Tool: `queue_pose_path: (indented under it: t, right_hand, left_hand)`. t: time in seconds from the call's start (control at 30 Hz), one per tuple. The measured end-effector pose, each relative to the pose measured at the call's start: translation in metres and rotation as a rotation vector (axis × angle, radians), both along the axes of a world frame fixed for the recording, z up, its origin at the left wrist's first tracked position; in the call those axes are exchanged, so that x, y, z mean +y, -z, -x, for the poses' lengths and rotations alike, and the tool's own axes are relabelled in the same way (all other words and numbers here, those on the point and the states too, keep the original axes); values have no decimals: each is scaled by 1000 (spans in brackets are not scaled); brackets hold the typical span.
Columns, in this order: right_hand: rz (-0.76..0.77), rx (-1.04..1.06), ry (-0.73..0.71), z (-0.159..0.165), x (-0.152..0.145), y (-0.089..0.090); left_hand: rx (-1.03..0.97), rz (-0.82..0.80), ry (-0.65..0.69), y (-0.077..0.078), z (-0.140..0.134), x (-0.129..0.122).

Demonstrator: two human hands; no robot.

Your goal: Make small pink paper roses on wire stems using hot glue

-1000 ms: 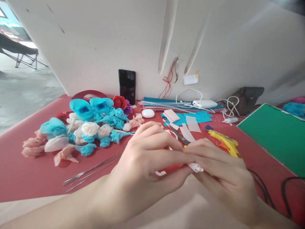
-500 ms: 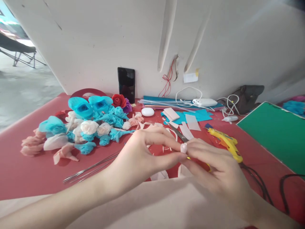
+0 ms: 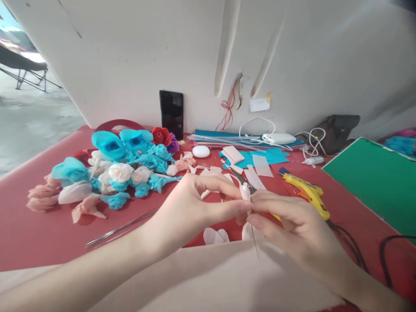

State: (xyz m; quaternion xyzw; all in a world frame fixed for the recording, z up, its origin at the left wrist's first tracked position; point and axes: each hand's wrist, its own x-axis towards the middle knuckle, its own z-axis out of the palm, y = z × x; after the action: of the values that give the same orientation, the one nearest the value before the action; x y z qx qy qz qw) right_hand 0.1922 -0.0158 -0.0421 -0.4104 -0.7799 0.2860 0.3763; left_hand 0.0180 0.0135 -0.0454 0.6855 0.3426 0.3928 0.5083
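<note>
Between my hands stands a small pale pink rolled paper bud [image 3: 245, 192] on a thin wire stem [image 3: 255, 242] that slants down below my fingers. My left hand [image 3: 208, 201] pinches the bud between thumb and forefinger. My right hand [image 3: 289, 221] pinches close beside it, at the bud's base and the top of the wire. Just behind my fingers lie scissors [image 3: 242, 178] with yellow handles, partly hidden by my right hand. Pale petal pieces [image 3: 216, 236] rest on the red table [image 3: 182, 221] below my hands.
Blue, white and pink paper flowers [image 3: 120, 173] crowd the left, with loose wires [image 3: 123, 227] before them. A yellow glue gun [image 3: 307, 195] lies right, near a green board [image 3: 377, 182]. A phone [image 3: 171, 115] leans on the wall. Paper strips [image 3: 262, 166] and a white case [image 3: 201, 151] lie behind.
The bud has turned more upright and shifted slightly left and up, and its wire stem now shows below my fingers. Both hands keep their pinch on it.
</note>
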Motion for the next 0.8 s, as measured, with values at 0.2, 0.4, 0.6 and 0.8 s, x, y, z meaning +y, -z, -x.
queue_pose_path:
  t: [0.2, 0.4, 0.6, 0.8]
  right_hand:
    - [88, -31, 10, -4, 0, 3]
    - [152, -40, 63, -4, 1, 4]
    - [167, -27, 58, -5, 3, 5]
    - [202, -59, 109, -6, 4, 6]
  left_hand:
    - [-26, 34, 14, -1, 2, 0]
    - [-94, 39, -68, -3, 1, 1]
    - [-89, 40, -193, -10, 8, 7]
    - [111, -263, -352, -23, 28, 19]
